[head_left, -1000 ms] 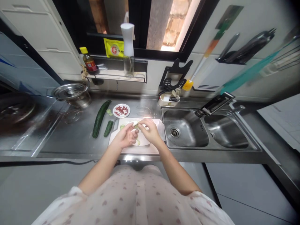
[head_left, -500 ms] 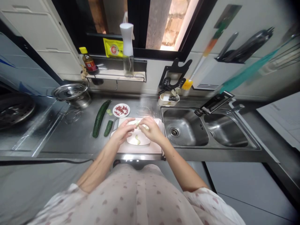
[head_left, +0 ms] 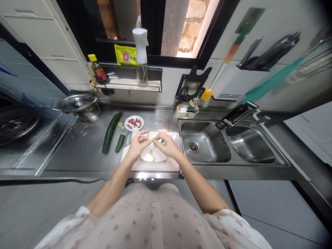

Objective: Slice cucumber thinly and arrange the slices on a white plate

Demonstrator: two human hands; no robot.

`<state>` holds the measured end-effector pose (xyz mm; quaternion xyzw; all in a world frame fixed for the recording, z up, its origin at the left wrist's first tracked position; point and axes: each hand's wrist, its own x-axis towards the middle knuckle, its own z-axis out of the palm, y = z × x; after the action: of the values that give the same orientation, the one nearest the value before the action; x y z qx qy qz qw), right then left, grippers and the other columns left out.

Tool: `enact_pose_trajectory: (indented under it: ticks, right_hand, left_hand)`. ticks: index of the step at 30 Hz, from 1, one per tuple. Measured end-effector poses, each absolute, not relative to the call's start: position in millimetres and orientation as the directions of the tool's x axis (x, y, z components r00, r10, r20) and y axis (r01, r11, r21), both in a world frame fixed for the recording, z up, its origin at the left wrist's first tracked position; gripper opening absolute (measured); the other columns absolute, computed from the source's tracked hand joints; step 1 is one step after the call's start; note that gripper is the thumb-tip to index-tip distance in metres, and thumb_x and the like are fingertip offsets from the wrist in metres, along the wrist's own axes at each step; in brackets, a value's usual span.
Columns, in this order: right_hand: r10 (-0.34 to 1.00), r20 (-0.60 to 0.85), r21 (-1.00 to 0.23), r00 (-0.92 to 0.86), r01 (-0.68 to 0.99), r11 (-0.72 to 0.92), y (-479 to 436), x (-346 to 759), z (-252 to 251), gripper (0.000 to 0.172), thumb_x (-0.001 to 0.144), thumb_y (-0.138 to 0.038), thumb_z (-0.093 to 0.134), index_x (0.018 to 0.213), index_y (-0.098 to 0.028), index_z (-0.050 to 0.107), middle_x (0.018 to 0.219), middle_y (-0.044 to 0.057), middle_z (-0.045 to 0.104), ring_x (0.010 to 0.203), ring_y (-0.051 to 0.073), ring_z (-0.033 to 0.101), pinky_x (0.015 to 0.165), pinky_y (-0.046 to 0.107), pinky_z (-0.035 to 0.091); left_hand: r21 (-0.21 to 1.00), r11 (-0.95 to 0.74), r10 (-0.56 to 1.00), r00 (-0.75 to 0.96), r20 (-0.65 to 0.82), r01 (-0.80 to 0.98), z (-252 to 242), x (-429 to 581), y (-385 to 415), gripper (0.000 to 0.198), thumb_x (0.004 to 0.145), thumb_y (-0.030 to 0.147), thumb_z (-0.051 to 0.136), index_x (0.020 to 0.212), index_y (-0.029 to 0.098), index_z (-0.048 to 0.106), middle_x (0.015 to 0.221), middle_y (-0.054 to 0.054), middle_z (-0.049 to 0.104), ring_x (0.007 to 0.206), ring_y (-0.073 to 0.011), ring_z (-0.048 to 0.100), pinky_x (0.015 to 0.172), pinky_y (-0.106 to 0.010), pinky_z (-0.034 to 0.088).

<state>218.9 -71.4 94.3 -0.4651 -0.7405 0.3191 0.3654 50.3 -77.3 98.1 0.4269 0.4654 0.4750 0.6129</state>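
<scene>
My left hand [head_left: 137,147] and my right hand [head_left: 166,144] meet over a white plate [head_left: 158,158] that sits on a pale cutting board [head_left: 155,166]. Both hands pinch thin cucumber slices [head_left: 149,137] between their fingertips above the plate's far rim. One more slice [head_left: 152,156] lies on the plate. A whole cucumber [head_left: 111,131] and a short cucumber piece [head_left: 119,142] lie on the steel counter to the left of the board.
A small dish of red bits [head_left: 134,122] stands behind the board, with loose slices [head_left: 120,124] beside it. A double sink [head_left: 207,145] lies to the right with its tap [head_left: 237,116]. A lidded pot [head_left: 80,105] stands at the left, bottles on the window shelf [head_left: 129,83].
My hands have stayed over the plate, shifting slightly toward its far rim while handling the slices. The slice lying left of the plate a second ago is out of sight behind my left hand.
</scene>
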Motion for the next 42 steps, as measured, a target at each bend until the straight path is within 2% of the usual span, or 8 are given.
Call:
enact_pose_trajectory:
  ticks: [7,13,19,22,25,29,34,42]
  right_hand:
    - [0.948,-0.014,-0.942,-0.318,0.322,0.094,-65,220,84,0.015,0.079,-0.028,0.055,0.074,-0.016,0.062,0.069,0.001,0.064,0.068,0.013,0.059,0.065,0.025,0.046]
    - [0.919,-0.167,-0.949,-0.357,0.310,-0.052,-58,223,62,0.012,0.076,-0.022,0.055,0.078,-0.014,0.064,0.061,-0.001,0.062,0.059,0.011,0.058,0.060,0.022,0.045]
    - [0.900,-0.235,-0.820,-0.366,0.573,0.019,-52,223,32,0.013,0.074,-0.011,0.055,0.075,-0.013,0.068,0.067,0.000,0.065,0.063,0.010,0.057,0.063,0.021,0.043]
    - [0.887,-0.280,-0.731,-0.367,0.680,0.050,-52,221,23,0.015,0.075,-0.011,0.055,0.078,-0.013,0.069,0.072,0.001,0.067,0.068,0.011,0.059,0.064,0.020,0.042]
    - [0.874,-0.328,-0.654,-0.358,0.754,0.063,-54,220,16,0.014,0.077,-0.014,0.056,0.081,-0.014,0.070,0.076,0.003,0.069,0.071,0.013,0.059,0.064,0.020,0.040]
    - [0.860,-0.372,-0.582,-0.348,0.810,0.076,-56,218,7,0.014,0.080,-0.020,0.058,0.081,-0.014,0.070,0.079,0.004,0.070,0.072,0.014,0.059,0.062,0.020,0.038]
    - [0.849,-0.401,-0.533,-0.343,0.842,0.088,-60,214,2,0.020,0.083,-0.031,0.061,0.081,-0.013,0.070,0.083,0.007,0.071,0.073,0.015,0.060,0.061,0.021,0.037]
    - [0.852,-0.440,-0.407,-0.285,0.909,0.094,-66,204,3,0.031,0.085,-0.044,0.061,0.083,-0.015,0.070,0.090,0.011,0.071,0.080,0.018,0.063,0.064,0.022,0.039]
  left_hand:
    - [0.993,0.076,0.994,0.080,-0.069,-0.089,81,52,-78,0.041,0.064,0.023,0.074,0.103,0.018,0.061,0.073,0.001,0.058,0.074,-0.0126,0.056,0.072,-0.023,0.042]
    - [0.996,0.073,0.997,0.022,-0.072,-0.049,50,54,-78,0.032,0.062,0.020,0.072,0.091,0.019,0.057,0.074,0.003,0.057,0.070,-0.0097,0.054,0.069,-0.021,0.041]
    - [0.989,0.145,0.989,0.028,-0.146,0.038,11,53,-79,0.028,0.057,0.019,0.072,0.081,0.018,0.058,0.073,0.002,0.057,0.067,-0.0109,0.054,0.061,-0.020,0.040]
    - [0.962,0.193,0.976,0.064,-0.209,0.192,-2,50,-81,0.025,0.059,0.022,0.071,0.082,0.018,0.062,0.070,0.001,0.058,0.066,-0.0124,0.054,0.060,-0.020,0.039]
    - [0.904,0.159,0.974,0.088,-0.210,0.397,-11,47,-82,0.020,0.064,0.027,0.070,0.081,0.019,0.066,0.068,0.000,0.060,0.067,-0.0140,0.055,0.062,-0.022,0.039]
    - [0.806,0.096,0.967,0.137,-0.214,0.584,-22,47,-84,0.018,0.070,0.032,0.067,0.082,0.020,0.071,0.069,-0.001,0.064,0.068,-0.0153,0.056,0.065,-0.023,0.038]
    - [0.690,0.034,0.964,0.158,-0.213,0.723,-29,51,-89,0.018,0.075,0.031,0.062,0.083,0.021,0.074,0.071,-0.004,0.067,0.069,-0.0168,0.056,0.066,-0.025,0.037]
    - [0.542,-0.089,0.953,0.230,-0.198,0.836,-34,55,-93,0.020,0.079,0.026,0.057,0.090,0.024,0.073,0.091,-0.007,0.069,0.092,-0.0229,0.057,0.078,-0.029,0.040]
